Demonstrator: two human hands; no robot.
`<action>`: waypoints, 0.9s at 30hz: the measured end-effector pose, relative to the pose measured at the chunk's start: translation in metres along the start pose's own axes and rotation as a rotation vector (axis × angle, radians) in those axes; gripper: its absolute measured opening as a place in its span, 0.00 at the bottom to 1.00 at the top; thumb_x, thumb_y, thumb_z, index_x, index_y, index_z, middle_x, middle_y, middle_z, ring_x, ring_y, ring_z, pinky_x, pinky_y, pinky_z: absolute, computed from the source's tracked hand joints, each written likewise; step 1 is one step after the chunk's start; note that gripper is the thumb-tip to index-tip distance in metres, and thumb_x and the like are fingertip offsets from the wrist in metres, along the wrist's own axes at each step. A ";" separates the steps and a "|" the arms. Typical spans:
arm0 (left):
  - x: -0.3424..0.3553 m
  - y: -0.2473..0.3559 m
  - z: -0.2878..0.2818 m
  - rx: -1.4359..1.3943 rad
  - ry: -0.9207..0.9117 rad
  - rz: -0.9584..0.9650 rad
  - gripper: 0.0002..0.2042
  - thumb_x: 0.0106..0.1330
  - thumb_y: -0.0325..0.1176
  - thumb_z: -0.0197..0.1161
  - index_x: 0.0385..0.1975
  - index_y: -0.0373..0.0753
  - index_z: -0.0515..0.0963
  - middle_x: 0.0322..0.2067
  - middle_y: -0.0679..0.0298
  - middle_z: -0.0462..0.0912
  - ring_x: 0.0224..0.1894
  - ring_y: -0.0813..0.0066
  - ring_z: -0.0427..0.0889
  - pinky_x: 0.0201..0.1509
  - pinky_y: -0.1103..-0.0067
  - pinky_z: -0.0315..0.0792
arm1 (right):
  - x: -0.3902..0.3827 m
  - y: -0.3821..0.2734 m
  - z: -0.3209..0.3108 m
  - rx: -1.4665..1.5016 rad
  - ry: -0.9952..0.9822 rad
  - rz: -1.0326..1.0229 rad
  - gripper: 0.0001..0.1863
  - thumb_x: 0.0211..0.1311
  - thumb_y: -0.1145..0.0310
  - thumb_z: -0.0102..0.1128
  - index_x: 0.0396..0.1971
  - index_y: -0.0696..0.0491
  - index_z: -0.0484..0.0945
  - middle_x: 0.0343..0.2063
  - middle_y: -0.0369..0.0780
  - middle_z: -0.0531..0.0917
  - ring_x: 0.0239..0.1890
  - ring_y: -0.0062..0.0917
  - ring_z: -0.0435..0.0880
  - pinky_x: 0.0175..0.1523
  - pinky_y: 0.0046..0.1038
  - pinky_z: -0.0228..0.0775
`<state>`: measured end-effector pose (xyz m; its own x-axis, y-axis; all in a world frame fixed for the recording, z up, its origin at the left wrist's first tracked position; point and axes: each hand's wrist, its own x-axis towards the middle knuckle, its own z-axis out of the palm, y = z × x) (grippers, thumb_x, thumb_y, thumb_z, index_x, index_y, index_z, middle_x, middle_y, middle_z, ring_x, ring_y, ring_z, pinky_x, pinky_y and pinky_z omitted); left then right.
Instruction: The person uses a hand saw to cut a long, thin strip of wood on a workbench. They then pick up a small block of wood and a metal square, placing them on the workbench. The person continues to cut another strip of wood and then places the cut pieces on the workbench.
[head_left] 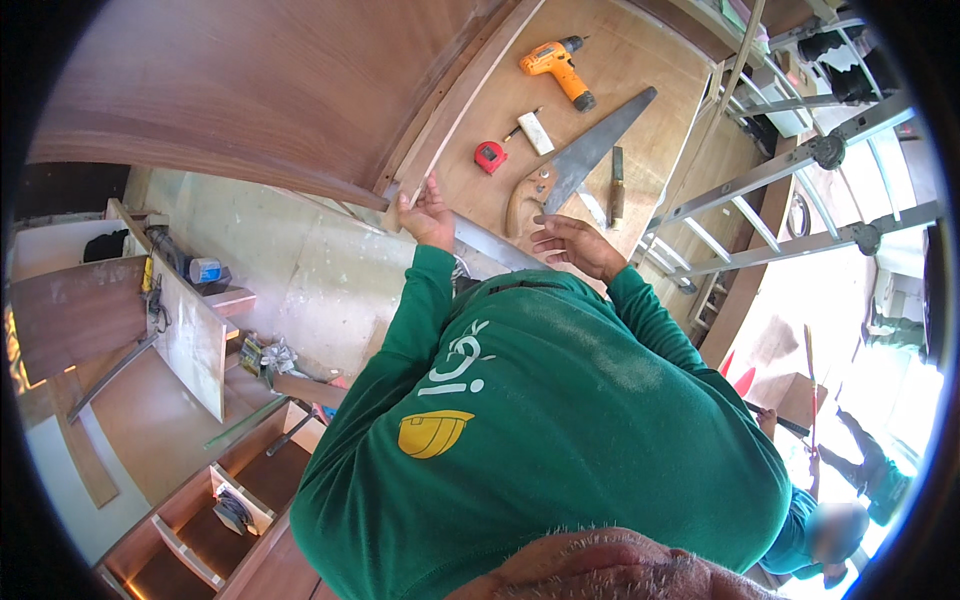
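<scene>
My left hand (425,217) grips the lower end of a pale wooden strip (465,85) along the edge of a brown panel (250,80). My right hand (578,248) has its fingers apart and slightly curled, just below the wooden handle of a handsaw (590,150); whether it touches anything is unclear. On the plywood surface (640,70) lie an orange cordless drill (555,70), a red tape measure (490,157), a white block (536,134), a small pencil-like tool (515,131) and a wooden-handled tool (616,185) beside the saw.
An aluminium ladder (780,170) leans at the right. At lower right a co-worker (815,540) in green is nearby, and a hand (768,422) holds a dark bar. Loose boards (80,310) and open wooden compartments (215,520) fill the left side.
</scene>
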<state>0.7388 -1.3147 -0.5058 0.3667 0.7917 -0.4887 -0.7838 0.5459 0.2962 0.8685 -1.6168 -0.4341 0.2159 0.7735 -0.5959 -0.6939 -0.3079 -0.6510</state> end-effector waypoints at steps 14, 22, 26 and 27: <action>0.062 0.002 -0.071 0.133 -0.039 -0.190 0.12 0.81 0.29 0.64 0.56 0.29 0.77 0.49 0.54 0.85 0.59 0.55 0.87 0.67 0.72 0.85 | 0.005 -0.004 0.005 -0.045 -0.063 0.053 0.29 0.82 0.54 0.60 0.73 0.54 0.72 0.56 0.42 0.86 0.57 0.29 0.85 0.59 0.35 0.78; 0.055 0.012 -0.082 0.417 0.118 -0.303 0.14 0.81 0.38 0.66 0.57 0.36 0.78 0.46 0.59 0.84 0.52 0.60 0.88 0.59 0.71 0.89 | 0.002 0.003 0.002 -0.026 -0.073 0.057 0.33 0.82 0.53 0.61 0.76 0.54 0.68 0.59 0.42 0.85 0.59 0.29 0.85 0.60 0.32 0.81; 0.033 0.018 -0.095 0.401 0.165 -0.146 0.17 0.82 0.39 0.65 0.57 0.30 0.77 0.47 0.54 0.82 0.52 0.62 0.86 0.61 0.72 0.89 | 0.004 0.004 0.003 -0.044 -0.075 0.057 0.32 0.82 0.53 0.60 0.76 0.55 0.68 0.59 0.43 0.85 0.59 0.29 0.85 0.58 0.31 0.81; 0.030 0.019 -0.095 0.375 0.187 -0.107 0.18 0.82 0.39 0.65 0.56 0.28 0.76 0.47 0.53 0.82 0.52 0.62 0.85 0.61 0.72 0.89 | 0.003 0.004 0.002 -0.042 -0.064 0.055 0.32 0.82 0.53 0.60 0.76 0.55 0.69 0.59 0.43 0.85 0.59 0.29 0.85 0.58 0.31 0.81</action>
<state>0.6876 -1.3072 -0.5928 0.3122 0.6806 -0.6628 -0.4967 0.7116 0.4968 0.8648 -1.6153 -0.4376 0.1331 0.7883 -0.6007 -0.6737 -0.3726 -0.6382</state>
